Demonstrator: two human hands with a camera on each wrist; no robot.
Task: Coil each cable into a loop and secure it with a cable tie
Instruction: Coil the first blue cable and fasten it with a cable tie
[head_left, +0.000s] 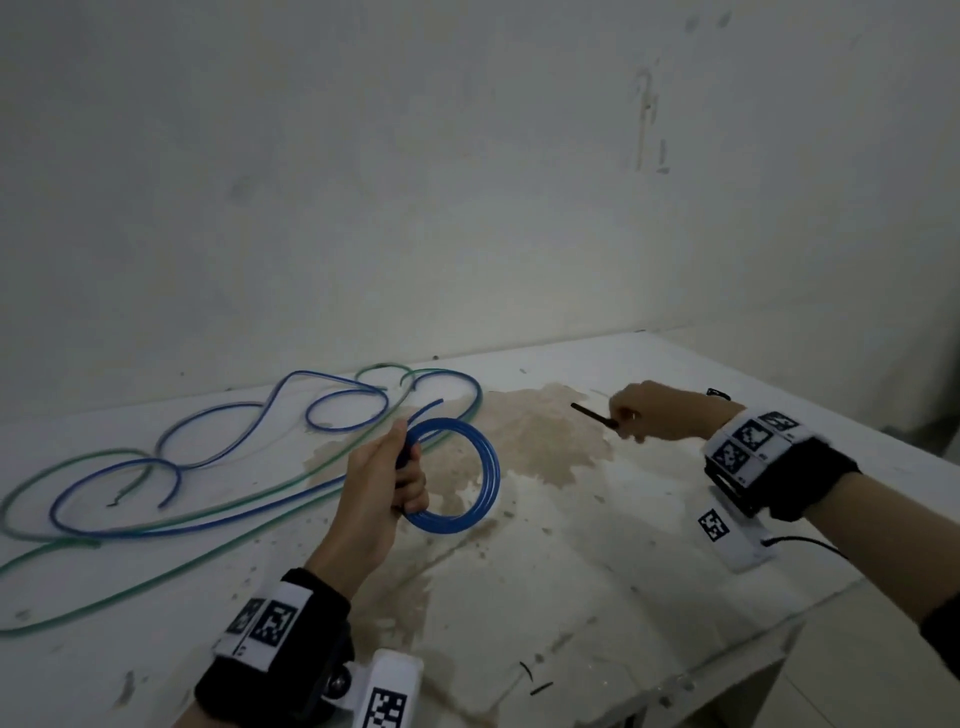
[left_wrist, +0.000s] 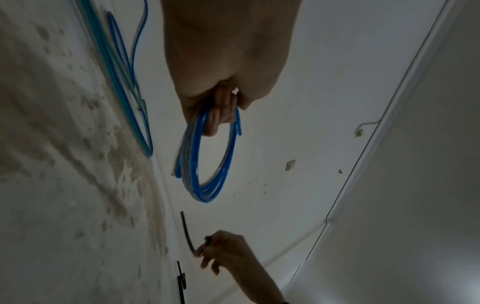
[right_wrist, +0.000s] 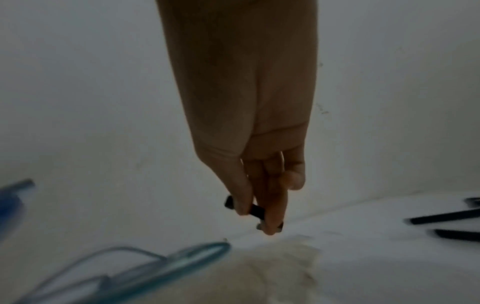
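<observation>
1 cable coiled, tie in hand, not yet fastened.

Left hand (head_left: 384, 483) gripped the blue coil (head_left: 457, 475) in curled fingers, holding it up above the stain (head_left: 545, 441) on the table (head_left: 649, 597). Right hand (head_left: 654, 418), on the far side of the stain, pinched a black cable tie (head_left: 592, 414) between thumb and fingers, well apart from the coil. Left of the stain, loose cables (head_left: 208, 467), blue and green, lay uncoiled; judged most of the job remained. Spare ties (right_wrist: 446, 225) lay right of the stain.
</observation>
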